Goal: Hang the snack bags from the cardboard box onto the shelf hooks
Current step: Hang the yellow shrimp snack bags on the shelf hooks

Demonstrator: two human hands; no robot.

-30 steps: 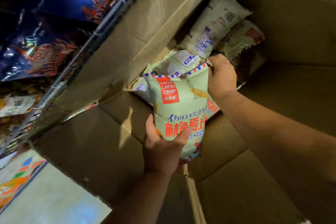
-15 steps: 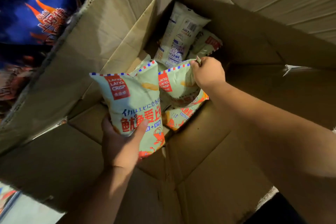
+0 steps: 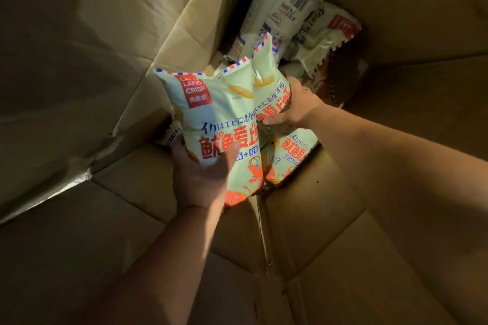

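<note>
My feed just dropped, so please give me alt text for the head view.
The left hand grips a pale green snack bag by its lower part above the open cardboard box, and the right hand grips a second bag just behind it. More bags lie in the box, one below the hands and others farther back.

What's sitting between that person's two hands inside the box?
Head view: just the two green Lang Lang Crisp bags they grip. The left hand holds the front bag, overlapping the rear bag in the right hand.
</note>
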